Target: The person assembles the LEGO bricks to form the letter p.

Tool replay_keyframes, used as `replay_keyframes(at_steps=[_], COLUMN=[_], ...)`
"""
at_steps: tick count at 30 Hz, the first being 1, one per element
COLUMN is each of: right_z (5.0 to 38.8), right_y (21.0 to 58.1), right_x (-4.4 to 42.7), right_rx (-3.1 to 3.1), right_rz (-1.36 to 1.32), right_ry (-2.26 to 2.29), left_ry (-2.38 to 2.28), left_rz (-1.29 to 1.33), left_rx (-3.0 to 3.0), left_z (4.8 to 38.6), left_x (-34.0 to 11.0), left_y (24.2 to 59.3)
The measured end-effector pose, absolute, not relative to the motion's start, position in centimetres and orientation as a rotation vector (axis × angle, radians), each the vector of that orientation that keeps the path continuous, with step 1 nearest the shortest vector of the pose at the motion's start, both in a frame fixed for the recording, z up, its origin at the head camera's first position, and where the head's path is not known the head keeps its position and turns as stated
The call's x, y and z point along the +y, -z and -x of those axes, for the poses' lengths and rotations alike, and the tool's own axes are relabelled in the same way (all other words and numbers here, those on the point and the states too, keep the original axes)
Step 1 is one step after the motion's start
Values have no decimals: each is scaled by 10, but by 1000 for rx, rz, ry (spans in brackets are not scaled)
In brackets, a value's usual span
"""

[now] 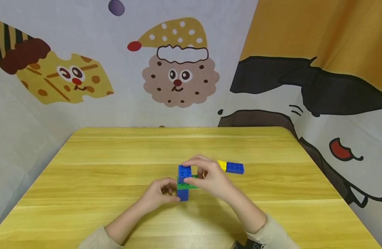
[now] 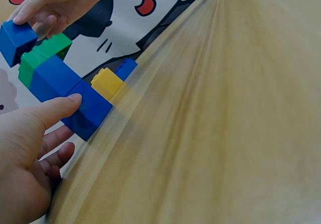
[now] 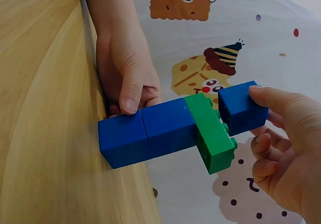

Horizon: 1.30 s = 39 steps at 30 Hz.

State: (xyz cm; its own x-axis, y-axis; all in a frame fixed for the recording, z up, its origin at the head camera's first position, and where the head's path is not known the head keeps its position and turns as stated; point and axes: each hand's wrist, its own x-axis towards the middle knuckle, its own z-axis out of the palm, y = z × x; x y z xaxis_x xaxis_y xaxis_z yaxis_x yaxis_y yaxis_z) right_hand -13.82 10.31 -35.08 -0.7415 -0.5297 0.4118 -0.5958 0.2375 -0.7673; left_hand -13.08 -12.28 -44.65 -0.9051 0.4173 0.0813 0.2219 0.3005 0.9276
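Two stacked blue blocks (image 3: 168,125) stand on the table with a green block (image 3: 208,128) across their top, its far part overhanging to the right in the head view. My left hand (image 1: 159,195) holds the lower blue block (image 2: 89,111) between thumb and fingers. Just above the green block's studs, my right hand (image 1: 212,178) pinches another blue block (image 3: 243,107), tilted slightly in the right wrist view, where a narrow gap shows beside part of the green block. Whether they touch elsewhere, I cannot tell.
Behind my right hand, a yellow block (image 1: 222,165) lies against a longer blue block (image 1: 235,167) on the wooden table (image 1: 116,152). A patterned cloth (image 1: 116,114) hangs behind the table's far edge. A dark object (image 1: 248,245) shows at my right sleeve.
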Motion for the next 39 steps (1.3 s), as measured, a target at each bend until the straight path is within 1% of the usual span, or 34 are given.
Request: replay_keyframes(at_steps=[15, 25, 27, 34, 39], right_z=[138, 120, 121, 137, 141], right_y=[353, 324, 325, 354, 359], right_x=[101, 96, 96, 99, 99], right_rx=[-2504, -2513, -2500, -2473, -2511], right_rz=[-1074, -1075, -1079, -1078, -1097], right_ry=[-1521, -1525, -1536, -1528, -1505], left_ry=[-1656, -1664, -1666, -1670, -1669], left_rz=[-619, -604, -606, -615, -586], left_rx=[2394, 2381, 2377, 2368, 2371], left_z=[132, 132, 132, 132, 131], left_x=[-122, -121, -121, -122, -123], left_y=[447, 445, 445, 446, 447])
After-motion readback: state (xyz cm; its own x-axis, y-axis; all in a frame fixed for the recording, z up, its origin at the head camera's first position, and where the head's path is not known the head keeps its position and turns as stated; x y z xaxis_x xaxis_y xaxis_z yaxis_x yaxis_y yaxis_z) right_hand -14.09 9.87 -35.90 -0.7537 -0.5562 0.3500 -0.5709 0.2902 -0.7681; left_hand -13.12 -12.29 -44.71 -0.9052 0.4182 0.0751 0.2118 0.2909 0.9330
